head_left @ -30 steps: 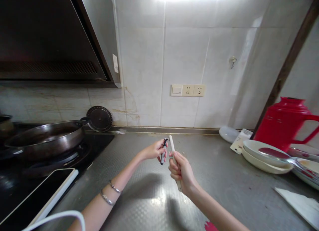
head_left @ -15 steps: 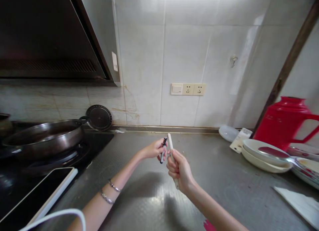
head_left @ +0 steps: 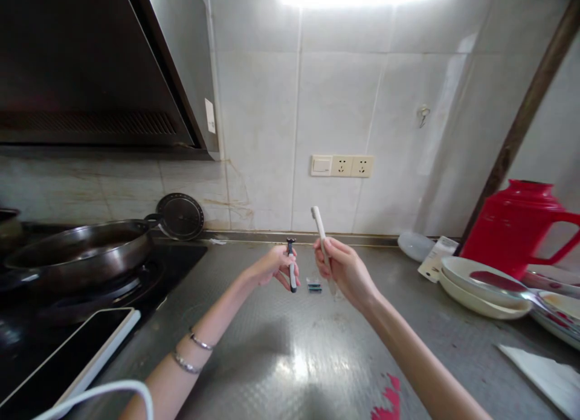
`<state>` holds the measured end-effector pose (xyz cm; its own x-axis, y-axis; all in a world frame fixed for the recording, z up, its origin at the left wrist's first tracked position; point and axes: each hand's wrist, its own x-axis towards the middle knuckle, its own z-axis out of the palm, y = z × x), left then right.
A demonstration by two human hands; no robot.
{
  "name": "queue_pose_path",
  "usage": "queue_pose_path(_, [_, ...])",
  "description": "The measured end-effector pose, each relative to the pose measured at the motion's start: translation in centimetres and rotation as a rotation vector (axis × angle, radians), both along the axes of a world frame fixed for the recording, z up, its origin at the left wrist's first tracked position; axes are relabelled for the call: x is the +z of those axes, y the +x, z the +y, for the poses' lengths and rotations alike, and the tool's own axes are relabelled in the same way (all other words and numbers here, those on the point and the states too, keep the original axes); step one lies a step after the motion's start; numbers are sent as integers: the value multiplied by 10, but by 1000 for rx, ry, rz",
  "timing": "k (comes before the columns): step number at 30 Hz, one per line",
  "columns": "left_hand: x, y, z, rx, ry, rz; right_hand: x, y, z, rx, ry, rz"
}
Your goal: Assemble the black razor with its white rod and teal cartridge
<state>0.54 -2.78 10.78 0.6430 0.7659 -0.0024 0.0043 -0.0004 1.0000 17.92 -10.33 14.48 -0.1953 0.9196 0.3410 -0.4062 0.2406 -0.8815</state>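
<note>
L hand (head_left: 272, 266) gripping razor (head_left: 292, 272), R hand (head_left: 348, 268) gripping toothbrush (head_left: 319, 223), sm. pack (head_left: 314, 286) on ctr (head_left: 254, 341) btwn, pan (head_left: 120, 249) L, plates (head_left: 481, 300) R

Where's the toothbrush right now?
In the head view, the toothbrush is in the right hand, head end up, right of the razor in the left hand.

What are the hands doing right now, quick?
Left hand: closed, holding a razor.
Right hand: closed, holding a toothbrush.
</note>
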Motion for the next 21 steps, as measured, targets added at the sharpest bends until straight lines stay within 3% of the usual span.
queue_pose_path(3, [15,-1,-9,37,-134,-58,20,25,15,-58,115,-285])
queue_pose_path(6, [24,2,-19,13,-260,-132,27,44,28,-117,221,-531])
queue_pose_path(10, [26,13,-32,-29,-423,-284,20,56,48,-228,319,-692])
queue_pose_path(17, [21,36,-51,-3,-603,-403,0,63,70,-89,343,-995])
queue_pose_path(21, [13,43,-52,32,-623,-432,-2,69,72,-103,361,-1065])
